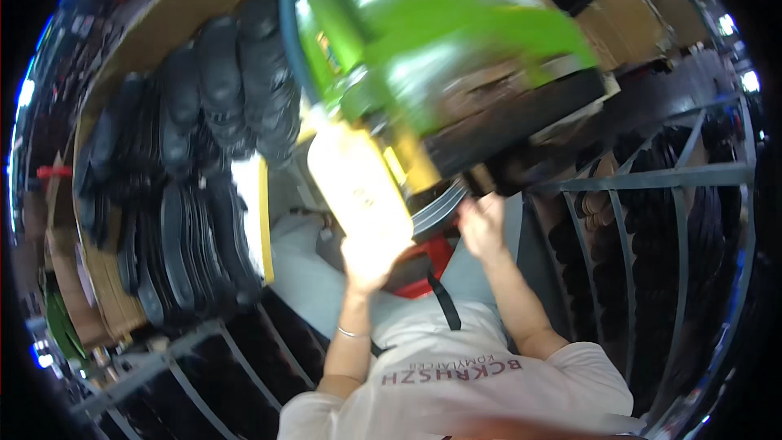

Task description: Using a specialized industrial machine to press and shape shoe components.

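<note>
Both hands: raised at the green metal press machine point(423, 41)
Left hand point(366, 257): grip unclear in glare
Right hand point(481, 224): pinches curved grey sole piece point(440, 212)
Done: black rubber soles point(187, 253) stacked left

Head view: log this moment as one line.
left hand: on pale yellow sole | right hand: at dark curved sole under green machine | black soles stacked at left
</note>
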### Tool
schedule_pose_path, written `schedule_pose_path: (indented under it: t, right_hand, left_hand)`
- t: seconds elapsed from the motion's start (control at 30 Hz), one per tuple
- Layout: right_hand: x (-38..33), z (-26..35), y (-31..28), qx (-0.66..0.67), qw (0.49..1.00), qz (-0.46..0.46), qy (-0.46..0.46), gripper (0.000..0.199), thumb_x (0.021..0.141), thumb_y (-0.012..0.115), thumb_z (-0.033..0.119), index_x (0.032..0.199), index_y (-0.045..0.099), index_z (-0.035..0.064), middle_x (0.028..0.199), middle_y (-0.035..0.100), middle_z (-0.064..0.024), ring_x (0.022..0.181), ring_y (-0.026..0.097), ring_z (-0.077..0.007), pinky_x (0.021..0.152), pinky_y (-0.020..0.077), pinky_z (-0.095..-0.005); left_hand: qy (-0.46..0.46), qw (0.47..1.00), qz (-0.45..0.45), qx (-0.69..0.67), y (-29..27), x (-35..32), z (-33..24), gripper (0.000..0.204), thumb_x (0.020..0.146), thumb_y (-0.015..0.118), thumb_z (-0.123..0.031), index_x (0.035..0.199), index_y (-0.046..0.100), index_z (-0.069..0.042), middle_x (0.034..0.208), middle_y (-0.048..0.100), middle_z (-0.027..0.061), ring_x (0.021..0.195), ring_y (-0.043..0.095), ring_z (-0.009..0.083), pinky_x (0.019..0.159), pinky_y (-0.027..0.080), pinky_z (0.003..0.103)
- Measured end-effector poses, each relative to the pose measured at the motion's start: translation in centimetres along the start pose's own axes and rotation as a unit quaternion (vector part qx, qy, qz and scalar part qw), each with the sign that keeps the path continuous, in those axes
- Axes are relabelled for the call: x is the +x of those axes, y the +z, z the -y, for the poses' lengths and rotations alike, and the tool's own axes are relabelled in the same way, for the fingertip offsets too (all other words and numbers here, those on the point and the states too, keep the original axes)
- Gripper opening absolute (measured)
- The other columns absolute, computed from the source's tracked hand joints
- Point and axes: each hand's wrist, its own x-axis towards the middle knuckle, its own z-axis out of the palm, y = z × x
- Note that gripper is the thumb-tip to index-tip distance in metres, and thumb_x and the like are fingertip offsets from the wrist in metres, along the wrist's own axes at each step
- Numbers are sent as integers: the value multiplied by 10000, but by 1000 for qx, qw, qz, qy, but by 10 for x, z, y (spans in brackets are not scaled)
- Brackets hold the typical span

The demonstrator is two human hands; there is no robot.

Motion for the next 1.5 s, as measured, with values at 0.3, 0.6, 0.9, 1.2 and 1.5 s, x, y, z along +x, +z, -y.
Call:
schedule_pose_path:
  t: [0.3, 0.6, 0.9, 1.2, 1.5]
  right_hand:
    - [15, 32, -37, 71, 993, 79, -48, 519, 790, 672, 145, 1233, 433, 18, 1019, 587, -140, 947, 593, -238, 855, 485, -348]
    - [34, 55, -63, 0, 995, 38, -97, 336, 802, 697, 182, 1052, 508, 63, 986, 554, -87, 962, 561, -216, 885, 453, -362]
    - [50, 57, 4, -13, 992, -25, -119, 339, 823, 561, -15, 1154, 494, 9, 1050, 576, -58, 959, 559, -142, 882, 442, -296]
    - [4, -12, 44, -74, 993, 92, 16, 254, 825, 572, -7, 1075, 535, -30, 876, 612, -87, 615, 595, -125, 442, 502, -223]
    - [13, -17, 28, -48, 992, 108, -44, 159, 817, 621, 11, 957, 557, -26, 941, 625, -154, 901, 610, -227, 831, 489, -329]
  left_hand:
    - [93, 994, 14, -61, 59, 33, -29, 277, 691, 675, 85, 958, 623, 34, 953, 657, 186, 905, 643, 264, 809, 501, 321]
    - [152, 985, -74, 46, 34, 38, -46, 318, 636, 738, 74, 931, 630, 25, 885, 618, 129, 810, 608, 221, 750, 498, 309]
    - [172, 958, -97, 209, -3, 55, -52, 265, 716, 760, -104, 895, 598, 7, 797, 593, 48, 704, 550, 133, 642, 469, 280]
    - [-45, 980, -137, -136, -93, -14, -19, 301, 646, 692, 153, 857, 537, 4, 780, 551, 36, 741, 571, 103, 654, 474, 230]
    - [165, 976, -145, 3, -78, -16, -18, 395, 529, 618, 163, 869, 605, -38, 883, 653, 157, 775, 635, 244, 686, 506, 300]
